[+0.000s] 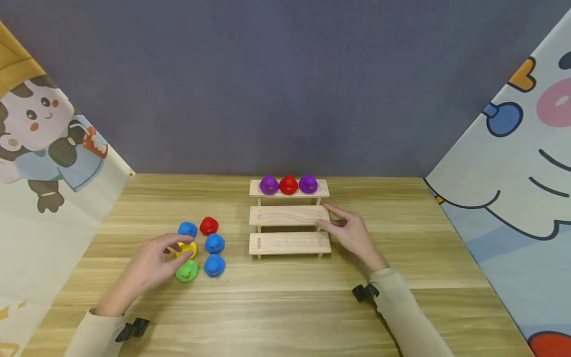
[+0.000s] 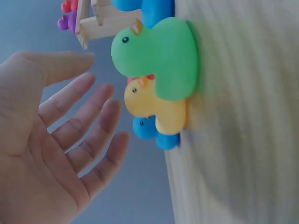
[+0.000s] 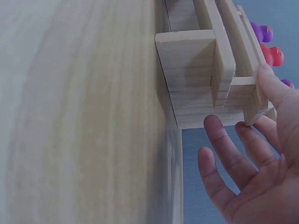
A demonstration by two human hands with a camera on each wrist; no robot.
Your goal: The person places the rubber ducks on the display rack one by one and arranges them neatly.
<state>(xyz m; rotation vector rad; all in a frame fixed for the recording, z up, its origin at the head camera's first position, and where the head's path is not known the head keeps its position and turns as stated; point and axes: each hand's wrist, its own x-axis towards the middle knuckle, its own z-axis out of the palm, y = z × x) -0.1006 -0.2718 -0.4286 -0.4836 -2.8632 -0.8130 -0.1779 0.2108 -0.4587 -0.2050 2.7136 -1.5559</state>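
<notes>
My left hand (image 1: pixel 153 260) hovers over the yellow rubber duck (image 1: pixel 191 249), thumb and fingers spread apart with nothing between them. Beside that duck sit a green duck (image 1: pixel 187 271) and a blue duck (image 1: pixel 187 229). In the left wrist view the fingers are clear of the green duck (image 2: pixel 159 60). My right hand (image 1: pixel 352 233) pinches the right end of the middle step of a three-tier wooden stand (image 1: pixel 285 215), thumb on top and fingers at the edge. Two purple ducks (image 1: pixel 269 185) with a red duck (image 1: pixel 288 185) between them stand on the top step.
To the right of the yellow duck are another red duck (image 1: pixel 208 226) and two blue ducks (image 1: pixel 214 266). The wood-grain table (image 1: pixel 285 312) meets a grey back wall (image 1: pixel 281 89). Cartoon-printed panels (image 1: pixel 513 163) flank it on both sides.
</notes>
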